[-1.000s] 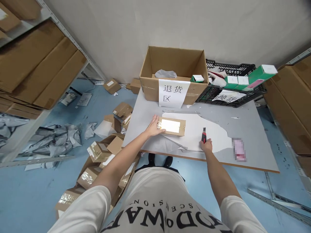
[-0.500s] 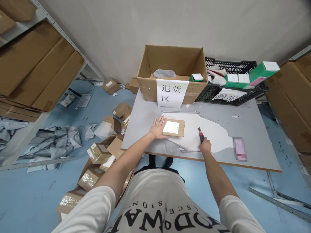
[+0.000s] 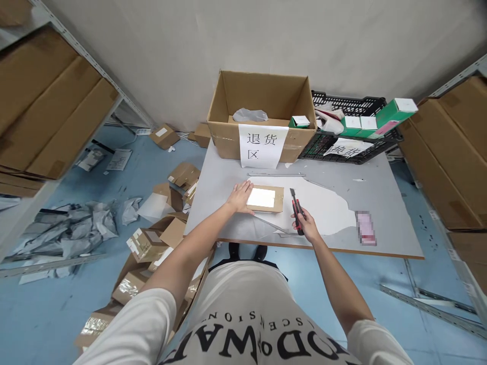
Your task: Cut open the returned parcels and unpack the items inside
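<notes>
Loosely open, the left hand (image 3: 240,197) rested on the left end of the box (image 3: 269,198), its fingers stretched out and its thumb at the near edge. Closed in a full grip, the right hand (image 3: 305,225) held the red and black knife (image 3: 297,209), whose blade (image 3: 292,192) pointed to the far side and slightly left. The knife was just right of the box, with a narrow gap between them; whether the blade touched anything below could not be told. The box lay flat, white label (image 3: 262,197) up, on the left half of the table (image 3: 391,208), over a white sheet (image 3: 327,208) that spread out to the right. Beside the sheet's right end lay a pink item (image 3: 366,228), too blurred to make out. On the far side stood a carton (image 3: 224,144) with a paper sign (image 3: 262,147) over its near wall, and to its right a black crate (image 3: 367,105) with green boxes (image 3: 395,116) in it. Left of the table, parcels (image 3: 142,246) were heaped on the floor (image 3: 38,324), with grey bags (image 3: 91,223) farther left.
</notes>
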`<state>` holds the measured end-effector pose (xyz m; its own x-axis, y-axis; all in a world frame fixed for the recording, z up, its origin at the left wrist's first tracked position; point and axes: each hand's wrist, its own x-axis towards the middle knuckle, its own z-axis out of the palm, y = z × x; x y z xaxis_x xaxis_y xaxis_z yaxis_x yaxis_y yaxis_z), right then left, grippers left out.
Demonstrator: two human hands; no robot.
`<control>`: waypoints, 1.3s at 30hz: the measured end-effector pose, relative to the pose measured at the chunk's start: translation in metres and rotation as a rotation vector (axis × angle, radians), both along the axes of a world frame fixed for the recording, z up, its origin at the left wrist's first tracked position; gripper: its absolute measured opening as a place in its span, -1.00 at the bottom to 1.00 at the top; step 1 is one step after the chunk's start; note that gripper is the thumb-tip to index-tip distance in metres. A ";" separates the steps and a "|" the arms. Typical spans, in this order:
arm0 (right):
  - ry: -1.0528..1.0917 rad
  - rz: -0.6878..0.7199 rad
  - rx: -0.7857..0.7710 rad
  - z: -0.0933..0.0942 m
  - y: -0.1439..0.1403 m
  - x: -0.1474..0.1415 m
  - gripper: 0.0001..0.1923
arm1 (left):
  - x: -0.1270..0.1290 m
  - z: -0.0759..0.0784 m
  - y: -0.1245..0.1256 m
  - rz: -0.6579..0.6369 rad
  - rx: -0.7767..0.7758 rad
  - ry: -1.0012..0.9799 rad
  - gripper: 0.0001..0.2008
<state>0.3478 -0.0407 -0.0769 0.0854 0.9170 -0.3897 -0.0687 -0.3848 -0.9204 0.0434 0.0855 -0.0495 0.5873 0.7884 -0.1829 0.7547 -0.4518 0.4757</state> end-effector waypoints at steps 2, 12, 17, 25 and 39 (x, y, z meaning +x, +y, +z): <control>0.025 0.058 -0.040 0.003 -0.003 0.002 -0.27 | 0.000 -0.001 0.002 -0.010 0.011 0.029 0.28; 0.051 0.132 -0.050 0.002 -0.002 0.008 -0.27 | 0.000 -0.001 0.003 -0.002 0.014 0.007 0.24; 0.040 0.154 -0.064 0.006 0.002 0.010 -0.28 | -0.001 -0.003 0.005 -0.005 0.015 0.011 0.23; -0.033 0.234 -0.094 0.013 0.024 0.023 -0.27 | -0.002 -0.008 0.013 0.010 -0.002 -0.004 0.25; -0.019 0.273 -0.141 0.008 -0.003 0.026 -0.26 | 0.000 -0.011 0.014 0.032 -0.008 -0.055 0.25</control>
<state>0.3737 -0.0434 -0.0692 -0.1481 0.8442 -0.5152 0.0718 -0.5104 -0.8570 0.0429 0.0991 -0.0602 0.5715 0.8054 -0.1573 0.7411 -0.4242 0.5204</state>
